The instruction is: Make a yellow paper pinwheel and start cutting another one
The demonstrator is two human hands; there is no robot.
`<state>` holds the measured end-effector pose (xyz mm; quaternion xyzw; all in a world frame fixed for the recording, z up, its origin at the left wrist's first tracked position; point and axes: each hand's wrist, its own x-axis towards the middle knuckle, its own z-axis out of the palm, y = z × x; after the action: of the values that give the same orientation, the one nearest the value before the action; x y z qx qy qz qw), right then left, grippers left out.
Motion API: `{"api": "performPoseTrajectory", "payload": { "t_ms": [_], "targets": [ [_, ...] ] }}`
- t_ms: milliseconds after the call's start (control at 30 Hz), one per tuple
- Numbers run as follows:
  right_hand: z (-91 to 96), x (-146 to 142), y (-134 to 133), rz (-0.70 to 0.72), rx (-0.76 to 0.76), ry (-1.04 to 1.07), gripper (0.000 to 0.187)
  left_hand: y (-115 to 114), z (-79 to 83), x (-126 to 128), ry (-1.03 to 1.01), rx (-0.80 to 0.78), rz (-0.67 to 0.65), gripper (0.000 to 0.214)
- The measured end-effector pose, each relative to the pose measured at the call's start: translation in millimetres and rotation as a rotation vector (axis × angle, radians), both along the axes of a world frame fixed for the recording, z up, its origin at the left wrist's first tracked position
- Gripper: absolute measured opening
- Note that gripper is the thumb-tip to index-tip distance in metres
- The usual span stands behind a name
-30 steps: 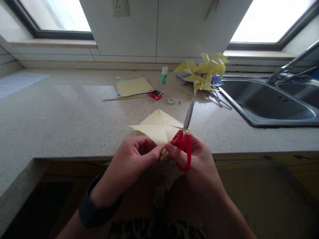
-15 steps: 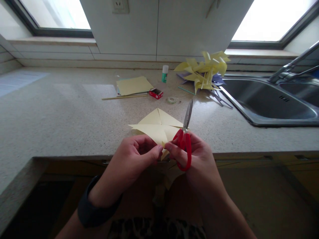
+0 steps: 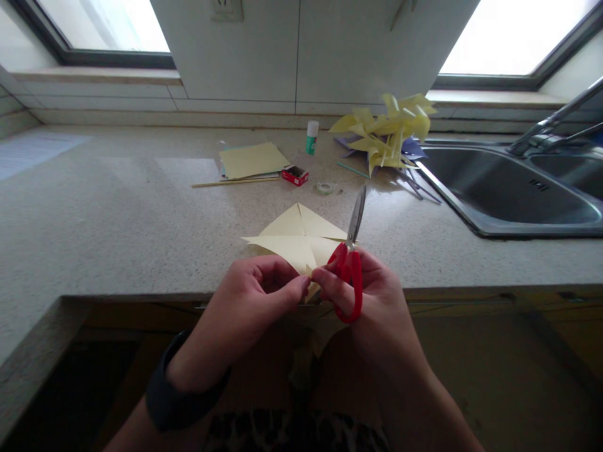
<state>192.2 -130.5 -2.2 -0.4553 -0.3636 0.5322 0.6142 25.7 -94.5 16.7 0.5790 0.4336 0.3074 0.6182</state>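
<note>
A pale yellow sheet of paper [image 3: 292, 248], with slits cut in from its corners, lies at the counter's front edge. My left hand [image 3: 264, 292] pinches a small bit of paper at the near corner between thumb and forefinger. Right beside it, the thumb and finger of my right hand [image 3: 365, 289] meet the same spot. Red-handled scissors [image 3: 357, 220] hang on my right hand, blades closed and pointing away over the counter. What exactly lies between the fingertips is mostly hidden.
Behind the sheet are a stack of coloured paper [image 3: 254, 160], a thin stick [image 3: 235, 182], a small red box [image 3: 295, 176], a tape roll [image 3: 325, 188] and a glue stick [image 3: 311, 138]. Yellow paper pinwheels [image 3: 391, 129] lie near the metal sink [image 3: 513, 188] at right.
My fingertips have shifted very slightly at the paper's near corner, the left thumb a touch to the right. Everything else stays put.
</note>
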Motion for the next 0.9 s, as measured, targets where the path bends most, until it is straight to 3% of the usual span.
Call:
{"api": "performPoseTrajectory", "payload": {
  "t_ms": [900],
  "targets": [
    [1.2, -0.8, -0.6, -0.006, 0.008, 0.054, 0.022, 0.1, -2.2, 2.0, -0.021, 0.048, 0.033, 0.028]
  ]
}}
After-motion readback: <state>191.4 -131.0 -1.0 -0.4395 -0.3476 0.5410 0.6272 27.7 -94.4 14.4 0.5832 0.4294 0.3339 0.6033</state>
